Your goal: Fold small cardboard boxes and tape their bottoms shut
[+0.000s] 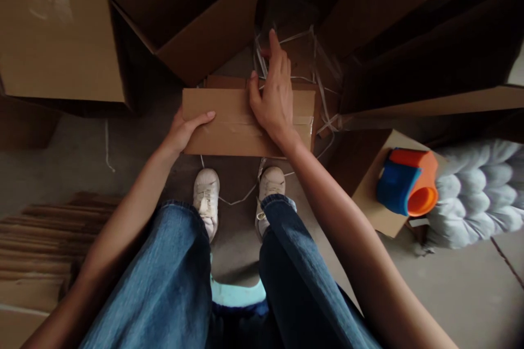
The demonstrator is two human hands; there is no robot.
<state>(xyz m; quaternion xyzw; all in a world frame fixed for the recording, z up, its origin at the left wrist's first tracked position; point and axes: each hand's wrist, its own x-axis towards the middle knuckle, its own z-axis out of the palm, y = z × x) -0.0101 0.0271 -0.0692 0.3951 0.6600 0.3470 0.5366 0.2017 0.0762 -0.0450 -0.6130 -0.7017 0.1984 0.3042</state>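
A small closed cardboard box (229, 139) lies across in front of my shoes, with a strip of clear tape along its top. My left hand (182, 130) grips its left end, thumb on the top face and the other fingers out of sight at the side. Over the right half of the box is my right hand (276, 92), its fingers stretched out past the far edge and the thumb apart. Whether that palm presses on the tape cannot be seen. Flat cardboard pieces (225, 82) show just beyond the box, with loose white strapping (323, 98) around them.
An open carton (208, 32) and a taped carton (61, 38) stand at the upper left. Stacked flat cardboard (45, 234) is at lower left. On the right, an orange and blue tape dispenser (405, 180) rests on a box beside a grey tufted cushion (478, 191).
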